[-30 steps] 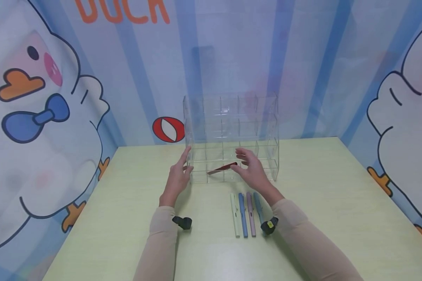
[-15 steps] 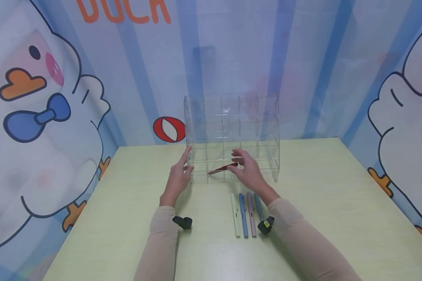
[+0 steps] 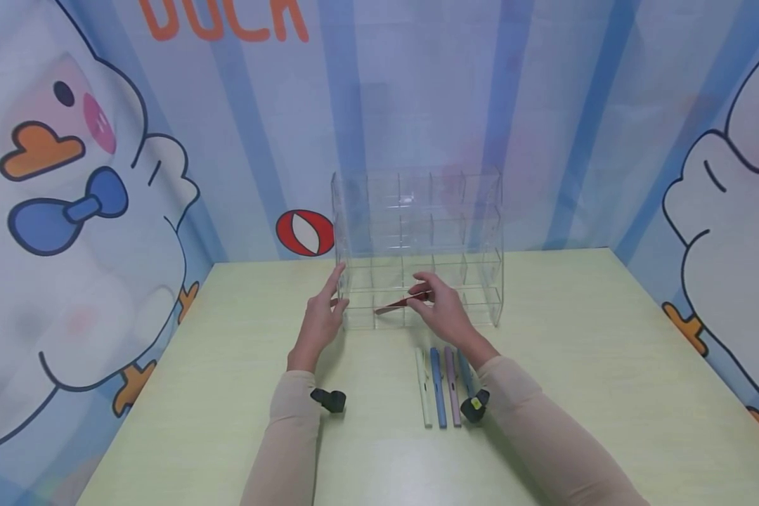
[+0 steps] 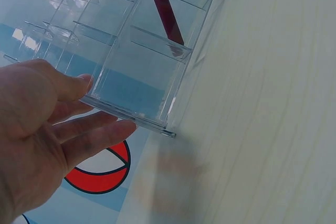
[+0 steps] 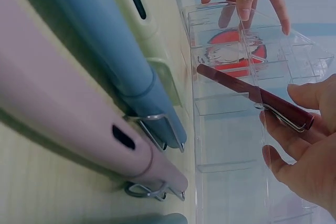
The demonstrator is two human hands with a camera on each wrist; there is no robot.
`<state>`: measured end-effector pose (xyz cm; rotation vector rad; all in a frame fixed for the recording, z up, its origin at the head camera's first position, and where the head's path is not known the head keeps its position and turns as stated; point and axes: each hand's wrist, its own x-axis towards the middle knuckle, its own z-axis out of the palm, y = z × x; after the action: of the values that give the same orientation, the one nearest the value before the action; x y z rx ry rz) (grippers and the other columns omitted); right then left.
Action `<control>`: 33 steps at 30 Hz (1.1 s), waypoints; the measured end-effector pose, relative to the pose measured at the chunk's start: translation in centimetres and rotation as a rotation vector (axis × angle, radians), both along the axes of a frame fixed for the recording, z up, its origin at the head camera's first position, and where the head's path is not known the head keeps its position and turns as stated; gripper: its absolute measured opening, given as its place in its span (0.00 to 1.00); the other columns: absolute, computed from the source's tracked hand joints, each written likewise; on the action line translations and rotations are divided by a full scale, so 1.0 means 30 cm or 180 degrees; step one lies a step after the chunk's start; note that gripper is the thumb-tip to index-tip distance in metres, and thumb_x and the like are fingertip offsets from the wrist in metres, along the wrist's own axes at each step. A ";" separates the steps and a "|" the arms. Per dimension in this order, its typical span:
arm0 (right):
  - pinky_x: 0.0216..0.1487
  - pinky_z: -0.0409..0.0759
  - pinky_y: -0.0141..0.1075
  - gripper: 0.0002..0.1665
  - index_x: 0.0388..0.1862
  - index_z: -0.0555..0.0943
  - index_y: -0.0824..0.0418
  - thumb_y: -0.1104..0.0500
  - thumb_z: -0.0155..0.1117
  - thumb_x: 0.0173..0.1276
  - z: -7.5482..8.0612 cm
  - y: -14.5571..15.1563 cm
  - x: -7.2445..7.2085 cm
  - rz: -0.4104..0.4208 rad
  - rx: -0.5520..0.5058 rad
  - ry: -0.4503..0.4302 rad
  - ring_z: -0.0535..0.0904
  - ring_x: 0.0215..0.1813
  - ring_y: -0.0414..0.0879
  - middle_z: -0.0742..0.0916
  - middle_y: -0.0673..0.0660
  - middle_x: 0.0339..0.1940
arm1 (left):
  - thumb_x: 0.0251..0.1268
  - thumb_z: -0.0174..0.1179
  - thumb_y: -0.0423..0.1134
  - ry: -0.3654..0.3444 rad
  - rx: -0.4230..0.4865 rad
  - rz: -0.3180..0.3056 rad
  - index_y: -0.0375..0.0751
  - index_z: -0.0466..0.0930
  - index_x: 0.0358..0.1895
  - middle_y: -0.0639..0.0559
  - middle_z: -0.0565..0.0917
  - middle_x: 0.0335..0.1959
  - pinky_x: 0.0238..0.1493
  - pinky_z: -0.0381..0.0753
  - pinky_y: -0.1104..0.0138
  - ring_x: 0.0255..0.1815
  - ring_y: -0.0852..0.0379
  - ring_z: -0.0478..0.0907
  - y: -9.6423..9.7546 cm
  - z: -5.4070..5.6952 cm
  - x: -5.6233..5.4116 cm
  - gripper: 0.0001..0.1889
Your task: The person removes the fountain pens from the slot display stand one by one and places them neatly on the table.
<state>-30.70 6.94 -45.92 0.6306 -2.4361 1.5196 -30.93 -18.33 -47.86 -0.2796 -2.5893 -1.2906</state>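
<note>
A clear plastic organizer (image 3: 386,276) with tiered compartments stands at the table's back edge. My left hand (image 3: 321,316) grips its left side wall, the thumb on the inner side and the fingers outside, as the left wrist view shows. A dark red pen (image 5: 236,85) leans in the front row, its lower tip in a compartment second from the left. Around its capped, clipped end my right hand (image 5: 310,145) has thumb and fingers on either side, pinching it. Several capped pens lie below: light green (image 3: 424,386), blue (image 3: 438,386), lilac (image 3: 452,386), and teal (image 3: 464,369) partly under the right wrist.
The pale wooden table (image 3: 215,393) spreads around the organizer and pens. Behind it hangs a blue striped cloth (image 3: 417,98) with duck drawings and a red ball print. A small black camera (image 3: 329,400) sits on each wrist.
My right hand has moved slightly left and closed in on the capped end of the dark red pen. The left hand and the pens on the table have stayed in place.
</note>
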 end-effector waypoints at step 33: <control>0.51 0.84 0.44 0.30 0.69 0.69 0.67 0.69 0.65 0.69 -0.009 0.003 0.007 -0.0200 -0.0432 0.0134 0.85 0.48 0.56 0.87 0.63 0.47 | 0.75 0.55 0.31 0.0033 -0.0008 -0.0007 0.68 0.50 0.80 0.43 0.63 0.77 0.61 0.78 0.49 0.64 0.37 0.75 -0.002 0.000 0.002 0.40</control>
<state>-30.51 7.02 -46.21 0.5490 -2.2765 1.6131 -30.86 -18.40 -47.87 -0.2887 -2.5830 -1.2834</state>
